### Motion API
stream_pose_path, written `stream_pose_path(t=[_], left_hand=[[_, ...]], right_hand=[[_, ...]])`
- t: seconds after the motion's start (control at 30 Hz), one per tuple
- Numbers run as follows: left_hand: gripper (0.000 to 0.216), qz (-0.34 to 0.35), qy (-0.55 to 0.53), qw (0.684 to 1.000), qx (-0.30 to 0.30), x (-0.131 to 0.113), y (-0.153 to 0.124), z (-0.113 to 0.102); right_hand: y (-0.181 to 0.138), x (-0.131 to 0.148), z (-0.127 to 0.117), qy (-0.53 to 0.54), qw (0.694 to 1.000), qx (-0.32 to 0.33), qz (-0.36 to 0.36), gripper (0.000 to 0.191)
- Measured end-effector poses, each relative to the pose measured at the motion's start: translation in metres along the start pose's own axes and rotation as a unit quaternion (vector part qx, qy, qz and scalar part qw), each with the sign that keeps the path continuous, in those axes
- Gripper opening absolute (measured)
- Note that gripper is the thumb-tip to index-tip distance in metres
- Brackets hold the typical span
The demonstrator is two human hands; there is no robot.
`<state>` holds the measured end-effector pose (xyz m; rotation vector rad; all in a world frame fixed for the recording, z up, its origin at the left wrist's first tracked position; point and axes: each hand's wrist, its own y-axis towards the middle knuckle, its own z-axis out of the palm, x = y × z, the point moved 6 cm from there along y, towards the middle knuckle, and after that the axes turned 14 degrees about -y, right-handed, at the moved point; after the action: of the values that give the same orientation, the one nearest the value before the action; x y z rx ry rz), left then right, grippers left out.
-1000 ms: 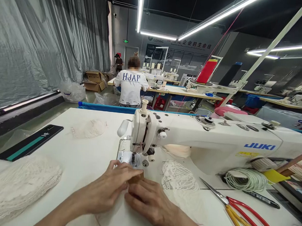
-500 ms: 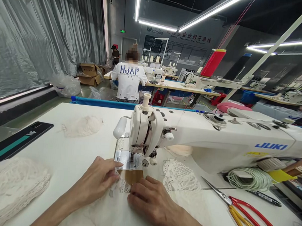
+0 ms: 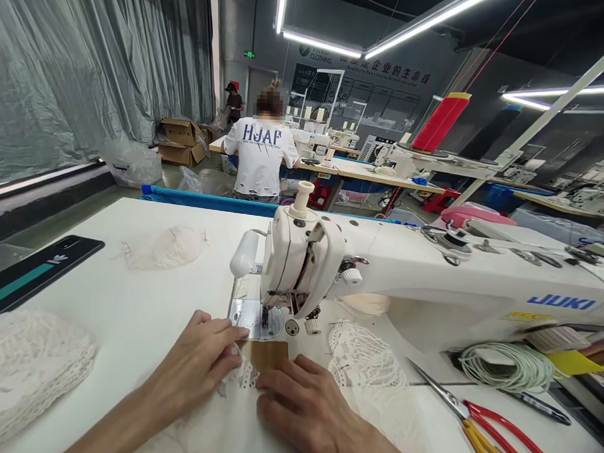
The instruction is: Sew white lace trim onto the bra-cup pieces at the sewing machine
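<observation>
My left hand (image 3: 196,359) pinches the edge of a white lace piece (image 3: 245,376) between thumb and fingers, just in front of the needle plate (image 3: 248,317). My right hand (image 3: 309,404) lies over the same lace with its fingers curled down onto it, their tips partly hidden. Between the hands, a brown plate (image 3: 266,354) borders the lace. Sheer pale cloth spreads from the lace toward me, under both wrists. Just beyond my fingers is the presser foot (image 3: 265,316) of a white sewing machine (image 3: 300,260); the lace lies in front of it.
Lace piles lie at the left (image 3: 25,381) and right (image 3: 366,356), with a small sheer bundle (image 3: 173,247) farther back. Red-and-yellow-handled scissors (image 3: 466,414), a coil of pale cord (image 3: 509,367) and a phone-like black slab (image 3: 40,272) rest around. A person (image 3: 260,151) sits ahead.
The view has shifted slightly, so the machine appears a little farther right. Both hands stay at the lace in nearly the same pose.
</observation>
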<state>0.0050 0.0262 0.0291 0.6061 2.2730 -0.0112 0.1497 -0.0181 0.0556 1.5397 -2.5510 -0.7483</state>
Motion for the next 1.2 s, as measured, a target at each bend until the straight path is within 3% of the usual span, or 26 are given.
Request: stream_pose_path(t=[0.37, 0.53, 0.93, 1.03, 1.2], left_hand=[[0.026, -0.002, 0.004, 1.000, -0.001, 0.001, 0.000, 0.000], [0.027, 0.008, 0.002, 1.000, -0.008, 0.000, 0.000, 0.000], [0.025, -0.009, 0.001, 1.000, -0.005, 0.002, 0.001, 0.002], [0.025, 0.007, 0.043, 0.998, -0.039, 0.003, 0.003, -0.004], [0.032, 0.056, 0.209, 0.961, -0.174, -0.019, -0.001, -0.026]], right_hand=[[0.001, -0.001, -0.002, -0.013, 1.000, -0.010, -0.002, 0.021], [-0.001, -0.001, 0.000, -0.011, 1.000, -0.012, -0.002, 0.025], [0.001, 0.000, 0.003, -0.002, 1.000, 0.018, 0.005, 0.019], [0.001, -0.001, 0.003, -0.002, 1.000, 0.010, 0.018, 0.014], [0.001, -0.002, 0.006, -0.003, 0.999, 0.009, 0.032, 0.007]])
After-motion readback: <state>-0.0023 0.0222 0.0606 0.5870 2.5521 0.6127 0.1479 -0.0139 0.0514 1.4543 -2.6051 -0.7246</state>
